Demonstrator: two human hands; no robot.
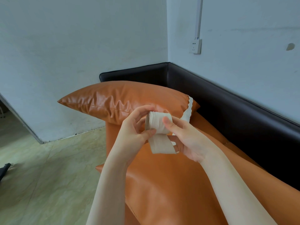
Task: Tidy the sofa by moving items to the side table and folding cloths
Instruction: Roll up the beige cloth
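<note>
- We see two pale blue-white walls [81,38] meeting in a far corner.
- On the right wall we find a white socket [195,46] below a cable duct [200,15].
- Pale greenish marbled floor tiles [48,176] fill the near left.
- We note soft, even light.

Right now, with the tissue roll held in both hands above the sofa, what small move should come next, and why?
Probably another turn of the toilet paper roll to wind in the loose strip. The left hand grips the roll's end, the right hand steadies it, and a tail trails up over the orange cushion, while a short flap hangs below. Loose, it would be awkward to carry.
</note>
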